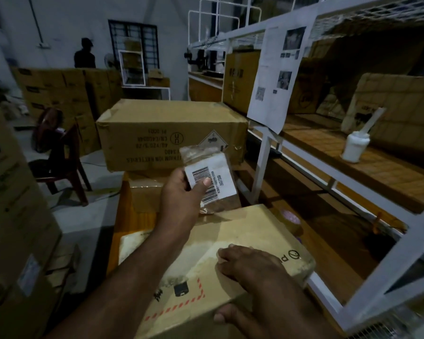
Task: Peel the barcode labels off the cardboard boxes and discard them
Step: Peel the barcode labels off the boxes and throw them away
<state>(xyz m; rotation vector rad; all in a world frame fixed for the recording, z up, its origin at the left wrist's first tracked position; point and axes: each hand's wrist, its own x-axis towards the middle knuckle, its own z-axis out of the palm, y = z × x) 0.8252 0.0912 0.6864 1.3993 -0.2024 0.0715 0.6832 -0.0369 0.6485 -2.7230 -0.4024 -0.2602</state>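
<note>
Leftmost, a stack of tall cardboard cartons (3,182) fills the edge of the view, with a dark chair (59,155) just beyond it. Toward the middle, a large box with upside-down printing (157,133) sits on top of other boxes. In front of it, the left hand (181,192) holds up the barcode label (212,178), a white sticker on a strip of clear tape. The thumb presses on the printed face and the fingers are curled behind it, pinching it at its left edge. The label's crinkled lower end hangs near the far edge of the near box (201,272); whether they touch cannot be told. This box shows a pale torn patch on its top. On it rests the right hand (250,270), palm down, fingers close together and lightly bent, thumb apart near the front edge. Further right stands a white metal rack (264,152) bearing a paper sheet (277,77) and a white bottle (355,148).
</note>
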